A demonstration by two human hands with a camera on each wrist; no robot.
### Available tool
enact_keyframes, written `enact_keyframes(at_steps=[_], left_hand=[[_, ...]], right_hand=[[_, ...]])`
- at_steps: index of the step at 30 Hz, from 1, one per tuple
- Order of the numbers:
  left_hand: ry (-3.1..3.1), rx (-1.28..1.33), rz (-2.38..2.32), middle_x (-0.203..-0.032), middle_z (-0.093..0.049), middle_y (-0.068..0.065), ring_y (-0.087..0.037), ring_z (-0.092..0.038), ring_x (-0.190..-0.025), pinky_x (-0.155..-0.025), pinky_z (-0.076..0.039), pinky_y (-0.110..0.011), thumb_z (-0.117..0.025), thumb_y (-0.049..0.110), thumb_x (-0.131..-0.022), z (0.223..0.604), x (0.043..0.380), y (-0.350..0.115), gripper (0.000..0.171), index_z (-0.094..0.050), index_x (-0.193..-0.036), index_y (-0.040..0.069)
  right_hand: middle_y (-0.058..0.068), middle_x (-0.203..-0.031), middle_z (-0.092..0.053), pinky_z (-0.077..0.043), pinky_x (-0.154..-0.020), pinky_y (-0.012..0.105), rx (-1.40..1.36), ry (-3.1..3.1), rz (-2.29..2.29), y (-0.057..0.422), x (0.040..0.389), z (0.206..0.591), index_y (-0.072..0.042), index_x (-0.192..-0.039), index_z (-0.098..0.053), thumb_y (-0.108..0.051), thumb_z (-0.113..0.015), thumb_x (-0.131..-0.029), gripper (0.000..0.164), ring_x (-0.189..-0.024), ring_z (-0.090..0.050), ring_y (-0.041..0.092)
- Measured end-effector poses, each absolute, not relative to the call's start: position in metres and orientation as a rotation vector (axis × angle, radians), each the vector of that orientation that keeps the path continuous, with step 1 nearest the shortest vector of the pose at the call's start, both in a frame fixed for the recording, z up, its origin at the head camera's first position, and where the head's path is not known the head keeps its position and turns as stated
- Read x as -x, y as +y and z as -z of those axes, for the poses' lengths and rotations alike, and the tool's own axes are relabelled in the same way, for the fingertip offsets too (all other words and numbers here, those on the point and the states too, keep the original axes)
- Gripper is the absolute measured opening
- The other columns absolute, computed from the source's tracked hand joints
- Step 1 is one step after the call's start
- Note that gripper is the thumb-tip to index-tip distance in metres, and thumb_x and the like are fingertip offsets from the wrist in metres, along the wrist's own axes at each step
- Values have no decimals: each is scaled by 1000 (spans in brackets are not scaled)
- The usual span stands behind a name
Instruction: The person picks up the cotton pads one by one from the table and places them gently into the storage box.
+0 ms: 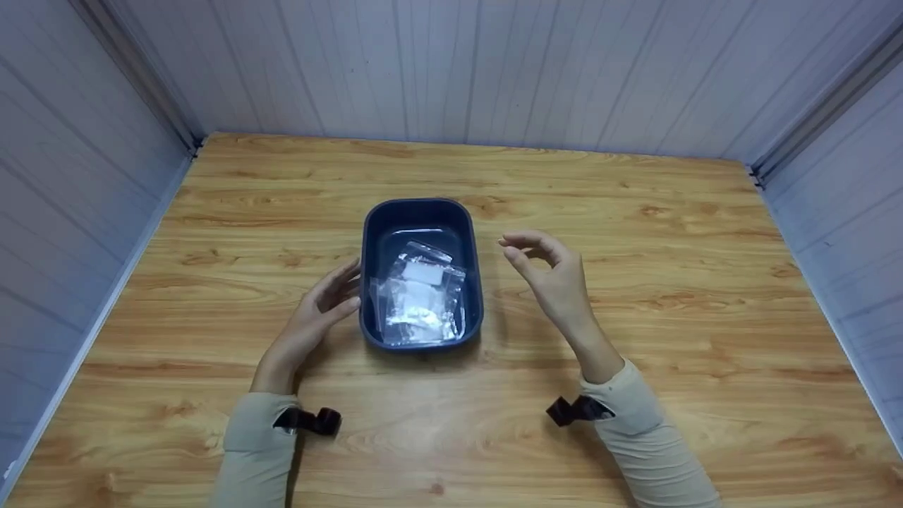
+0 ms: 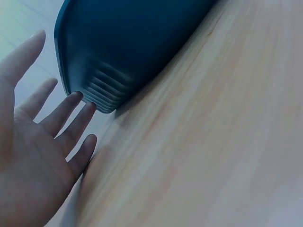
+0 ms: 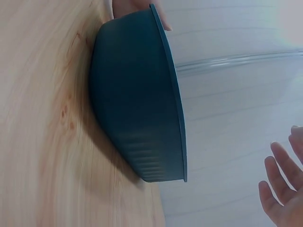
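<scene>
A dark blue rectangular plastic bin [image 1: 422, 346] with rounded corners stands on the wooden table. Several clear plastic bags [image 1: 417, 310] lie inside it, overlapping and shiny, with a white patch [image 1: 423, 273] showing among them. My left hand [image 1: 316, 310] is at the bin's left side, its fingers spread and fingertips right at the wall. In the left wrist view, those fingers [image 2: 71, 130] are nearly straight beside the ribbed corner. To the right of the bin, my right hand [image 1: 554, 279] hovers apart from it, fingers loosely bent, thumb near the index finger, nothing seen between them.
The wood-grain table [image 1: 670, 282] is bounded by white panelled walls [image 1: 437, 70] at the back and on both sides. A dark wrist camera [image 1: 310, 421] is strapped to the left sleeve, and another camera [image 1: 575, 409] to the right sleeve.
</scene>
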State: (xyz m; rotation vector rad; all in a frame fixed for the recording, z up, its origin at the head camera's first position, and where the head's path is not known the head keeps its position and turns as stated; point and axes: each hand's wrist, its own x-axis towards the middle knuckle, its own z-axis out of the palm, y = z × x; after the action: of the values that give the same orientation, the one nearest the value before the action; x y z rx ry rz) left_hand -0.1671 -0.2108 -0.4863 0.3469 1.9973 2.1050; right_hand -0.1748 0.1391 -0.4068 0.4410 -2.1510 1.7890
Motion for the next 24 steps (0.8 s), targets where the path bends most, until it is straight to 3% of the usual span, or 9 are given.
enact_keyframes(at_steps=[10, 20, 24], left_hand=[[2079, -336, -2144, -151, -43, -9, -24, -40, -138, -112, -37, -31, -57, 8, -100, 481, 169, -207, 56, -36, -152, 6], [2185, -313, -2145, -151, -44, -11, -26, -41, -138, -116, -31, -42, -55, 5, -100, 478, 173, -208, 50, -41, -148, 1], [2208, -274, -2172, -150, -46, -11, -24, -42, -137, -114, -33, -40, -55, 4, -100, 475, 173, -209, 48, -44, -147, 1]], right_hand=[[12, -103, -73, -50, -85, 28, -429, -2167, -1740, 162, 172, 407, 3, -110, -70, -5, -69, -93, 19, -94, -66, 14], [14, -104, -72, -49, -86, 28, -312, -2188, -1712, 189, 170, 408, 4, -110, -70, -4, -68, -93, 19, -95, -64, 13], [19, -106, -70, -49, -87, 27, -281, -2208, -1692, 198, 167, 408, 7, -112, -68, 0, -66, -94, 20, -96, -64, 12]])
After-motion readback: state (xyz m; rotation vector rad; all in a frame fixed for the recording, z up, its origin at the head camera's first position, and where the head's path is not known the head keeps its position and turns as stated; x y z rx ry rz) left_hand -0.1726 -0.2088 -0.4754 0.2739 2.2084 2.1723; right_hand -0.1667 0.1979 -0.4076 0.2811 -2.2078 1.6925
